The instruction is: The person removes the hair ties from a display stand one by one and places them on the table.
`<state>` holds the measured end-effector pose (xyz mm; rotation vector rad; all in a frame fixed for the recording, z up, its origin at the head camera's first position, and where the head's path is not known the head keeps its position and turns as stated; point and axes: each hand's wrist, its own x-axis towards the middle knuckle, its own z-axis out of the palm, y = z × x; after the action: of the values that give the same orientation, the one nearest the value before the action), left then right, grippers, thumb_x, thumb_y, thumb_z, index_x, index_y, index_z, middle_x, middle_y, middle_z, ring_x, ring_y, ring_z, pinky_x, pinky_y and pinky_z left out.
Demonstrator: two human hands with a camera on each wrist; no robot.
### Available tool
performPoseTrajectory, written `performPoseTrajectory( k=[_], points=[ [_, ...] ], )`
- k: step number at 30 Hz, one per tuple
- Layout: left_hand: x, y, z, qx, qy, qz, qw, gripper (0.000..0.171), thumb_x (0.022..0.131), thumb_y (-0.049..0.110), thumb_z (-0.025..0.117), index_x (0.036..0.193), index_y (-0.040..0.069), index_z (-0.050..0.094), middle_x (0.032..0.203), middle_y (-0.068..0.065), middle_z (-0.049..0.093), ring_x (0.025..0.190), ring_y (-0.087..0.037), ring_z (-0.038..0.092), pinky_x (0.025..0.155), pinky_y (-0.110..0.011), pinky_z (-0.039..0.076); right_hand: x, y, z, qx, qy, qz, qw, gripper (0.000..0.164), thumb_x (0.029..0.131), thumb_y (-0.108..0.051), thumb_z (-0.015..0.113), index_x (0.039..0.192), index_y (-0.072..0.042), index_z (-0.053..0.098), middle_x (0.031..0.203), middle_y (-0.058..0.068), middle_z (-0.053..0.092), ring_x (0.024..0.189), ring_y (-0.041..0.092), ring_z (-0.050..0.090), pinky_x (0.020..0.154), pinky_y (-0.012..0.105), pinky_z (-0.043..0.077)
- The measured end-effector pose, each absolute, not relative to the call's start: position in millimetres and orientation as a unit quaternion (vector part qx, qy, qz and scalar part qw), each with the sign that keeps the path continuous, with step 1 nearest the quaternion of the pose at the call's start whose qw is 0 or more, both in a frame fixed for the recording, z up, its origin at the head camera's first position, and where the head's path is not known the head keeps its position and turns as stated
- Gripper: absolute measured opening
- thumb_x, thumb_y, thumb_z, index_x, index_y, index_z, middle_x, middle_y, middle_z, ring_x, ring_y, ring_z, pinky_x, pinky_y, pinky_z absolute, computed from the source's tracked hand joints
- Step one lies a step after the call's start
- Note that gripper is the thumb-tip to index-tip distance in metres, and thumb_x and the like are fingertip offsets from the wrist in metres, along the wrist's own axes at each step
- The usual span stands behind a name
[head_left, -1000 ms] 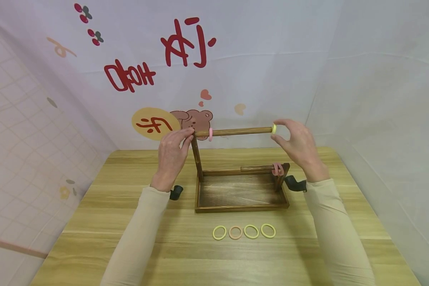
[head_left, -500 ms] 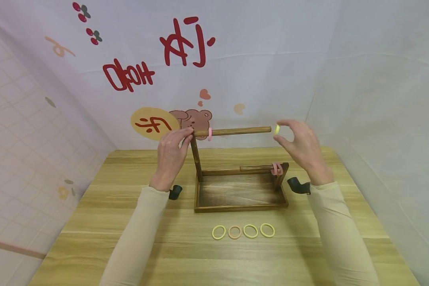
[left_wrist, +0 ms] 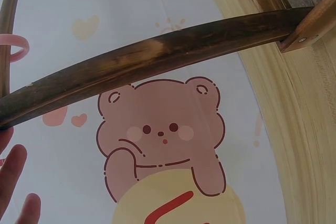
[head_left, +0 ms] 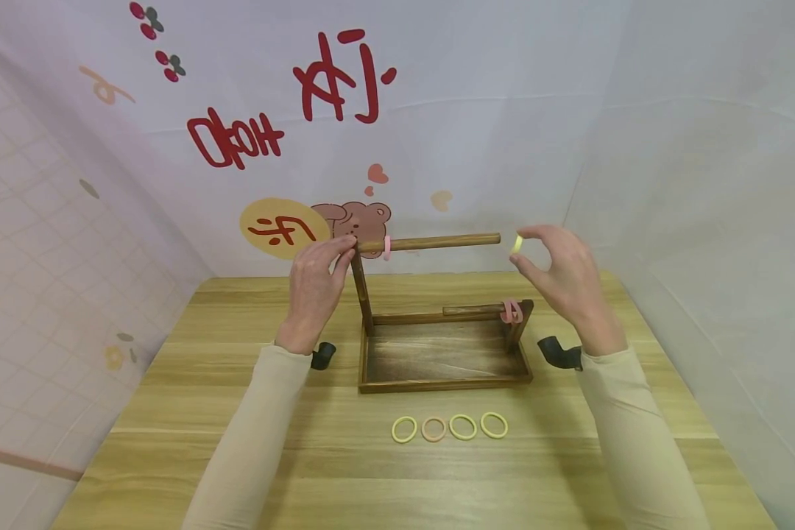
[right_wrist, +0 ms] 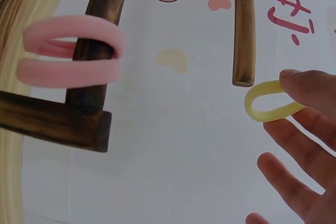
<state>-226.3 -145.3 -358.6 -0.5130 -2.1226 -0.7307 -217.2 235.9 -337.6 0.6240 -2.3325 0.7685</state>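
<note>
The right hand (head_left: 566, 278) pinches a yellow ring (head_left: 517, 244) just off the end of the upper rod (head_left: 447, 241); the left hand (head_left: 316, 281) pinches the wooden stand (head_left: 444, 357) at its top. A pink ring (head_left: 387, 249) hangs farther in, two others (right_wrist: 71, 73) circle the lower rod (head_left: 473, 311), and four rings (head_left: 464, 439) lie on the bench (head_left: 404, 489).

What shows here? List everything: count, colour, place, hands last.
Table: one, light wood, foreground.
Backdrop: one, white, behind table.
Bear print: one, brown, on backdrop.
Other prints: several, mixed colours, on backdrop.
Stand: one, brown, on table.
Upper rod: one, brown, atop stand.
Lower rod: one, brown, at right.
Hung rings: three, pink, one on upper rod, two lower.
Table rings: four, three yellow, one peach, before stand.
Held ring: one, yellow, beyond upper rod.
Black pieces: two, black, beside sleeves.
Sleeves: two, cream, foreground.
Left hand: one, touching stand.
Right hand: one, pinching held ring.
</note>
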Motion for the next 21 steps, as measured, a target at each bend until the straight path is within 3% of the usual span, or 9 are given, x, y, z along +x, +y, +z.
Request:
performPoseTrajectory(
  k=[21],
  points=[
    [-227, -145, -359, -0.2, -0.843, -0.293, 0.403, 0.021, 0.096, 0.009, 0.074, 0.116, 0.003, 0.078, 0.117, -0.011, 0.076, 0.108, -0.033, 0.072, 0.098, -0.05, 0.053, -194, 238, -353, 0.279, -0.853, 0.28, 0.34, 0.042, 0.084, -0.001, 0.083, 0.122, 0.004, 0.068, 0.118, 0.021, 0.072, 0.11, 0.042, 0.065, 0.1, 0.058, 0.046]
  ],
)
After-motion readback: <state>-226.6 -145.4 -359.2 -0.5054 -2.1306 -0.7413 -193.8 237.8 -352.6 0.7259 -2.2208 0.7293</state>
